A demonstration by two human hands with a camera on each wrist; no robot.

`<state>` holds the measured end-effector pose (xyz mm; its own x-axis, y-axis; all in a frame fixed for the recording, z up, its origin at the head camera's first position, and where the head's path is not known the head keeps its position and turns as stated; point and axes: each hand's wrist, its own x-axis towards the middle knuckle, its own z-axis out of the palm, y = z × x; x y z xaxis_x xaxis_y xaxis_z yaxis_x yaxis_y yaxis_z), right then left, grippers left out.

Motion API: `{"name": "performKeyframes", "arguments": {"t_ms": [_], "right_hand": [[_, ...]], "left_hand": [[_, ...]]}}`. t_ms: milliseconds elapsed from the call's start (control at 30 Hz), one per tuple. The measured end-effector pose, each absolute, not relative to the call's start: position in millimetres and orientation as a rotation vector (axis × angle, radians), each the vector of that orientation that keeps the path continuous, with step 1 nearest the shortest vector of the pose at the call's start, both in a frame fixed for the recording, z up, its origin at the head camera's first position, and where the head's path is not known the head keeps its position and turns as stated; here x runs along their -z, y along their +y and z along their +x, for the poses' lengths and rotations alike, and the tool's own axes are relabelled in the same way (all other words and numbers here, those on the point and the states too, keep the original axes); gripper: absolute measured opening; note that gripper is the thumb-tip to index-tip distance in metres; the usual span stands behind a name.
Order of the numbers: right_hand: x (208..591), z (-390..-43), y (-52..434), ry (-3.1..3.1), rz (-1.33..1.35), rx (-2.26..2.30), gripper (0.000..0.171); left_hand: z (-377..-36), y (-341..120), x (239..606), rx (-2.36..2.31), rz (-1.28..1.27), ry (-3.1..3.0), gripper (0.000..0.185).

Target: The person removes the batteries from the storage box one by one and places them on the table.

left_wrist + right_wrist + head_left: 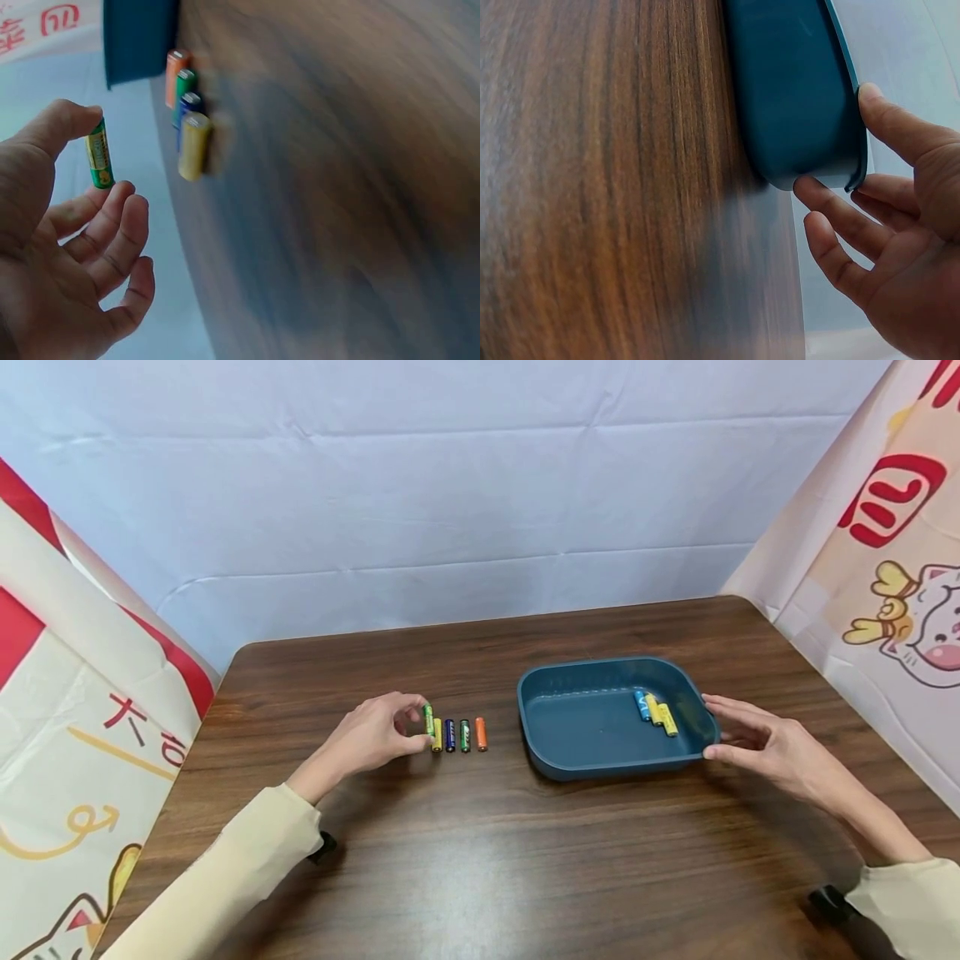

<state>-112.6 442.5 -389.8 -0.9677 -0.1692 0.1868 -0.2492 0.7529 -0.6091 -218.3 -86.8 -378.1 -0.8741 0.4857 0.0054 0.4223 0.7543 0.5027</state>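
Note:
In the head view my left hand (375, 729) pinches a green-and-yellow battery (428, 719) between thumb and a fingertip. The left wrist view shows this battery (100, 154) held by its two ends, the other fingers loosely bent. Beside that hand, a row on the table has a yellow battery (437, 736), a dark blue one (450, 736), a green one (465, 736) and an orange one (482, 734). My right hand (780, 747) rests its fingertips against the right end of a dark teal tray (577, 743), thumb at the rim.
Inside the tray, near its right end, lie a blue battery (642, 706) and two yellow batteries (667, 720) side by side. The brown wooden table (465, 860) backs onto a white cloth (450, 510), with printed cloths at both sides.

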Motion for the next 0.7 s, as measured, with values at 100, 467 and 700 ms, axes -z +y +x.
{"name": "performKeyframes", "arguments": {"t_ms": [100,467,700], "right_hand": [[389.9,-112.4,442.8,-2.826,0.337,-1.020,0.068],[390.7,-112.7,442.5,-2.830,0.354,-1.004,0.067],[389.8,-113.2,442.9,-2.827,0.359,-0.993,0.067]], "left_hand": [[-218.5,-94.2,383.2,-0.748,0.725,2.827,0.040],[-225.7,-98.6,395.6,-0.693,0.672,2.777,0.042],[-230.2,-97.3,403.0,-0.672,0.697,2.763,0.044]]}}
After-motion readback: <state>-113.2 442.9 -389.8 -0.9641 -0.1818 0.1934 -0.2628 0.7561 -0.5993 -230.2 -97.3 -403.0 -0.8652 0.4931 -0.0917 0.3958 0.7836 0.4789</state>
